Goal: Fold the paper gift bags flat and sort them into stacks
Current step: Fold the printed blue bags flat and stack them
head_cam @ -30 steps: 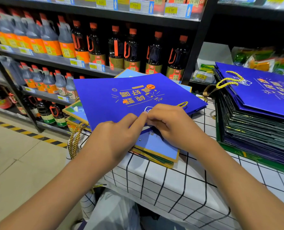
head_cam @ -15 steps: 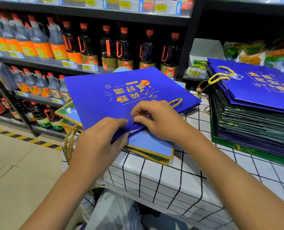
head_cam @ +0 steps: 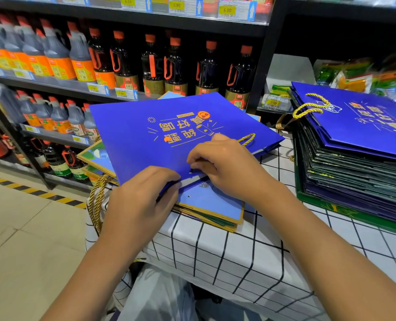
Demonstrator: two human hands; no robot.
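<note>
A flat dark-blue paper gift bag (head_cam: 146,133) with orange print lies tilted on top of a low stack of light-blue bags (head_cam: 213,205). My left hand (head_cam: 141,200) grips its near edge with curled fingers. My right hand (head_cam: 224,165) pinches the same near edge just to the right, close to the gold rope handle (head_cam: 246,139). A tall stack of folded bags (head_cam: 354,172), topped by another blue bag (head_cam: 363,126), stands at the right.
The bags rest on a table with a white grid-pattern cloth (head_cam: 227,256). Behind it run shop shelves of dark sauce bottles (head_cam: 153,66). Gold rope handles (head_cam: 97,202) hang off the table's left corner. Tiled floor (head_cam: 18,228) lies to the left.
My hands, first touching at the bag's near edge, have drawn slightly apart. The left hand slid left along the edge and now grips it, while the right stays near the handle.
</note>
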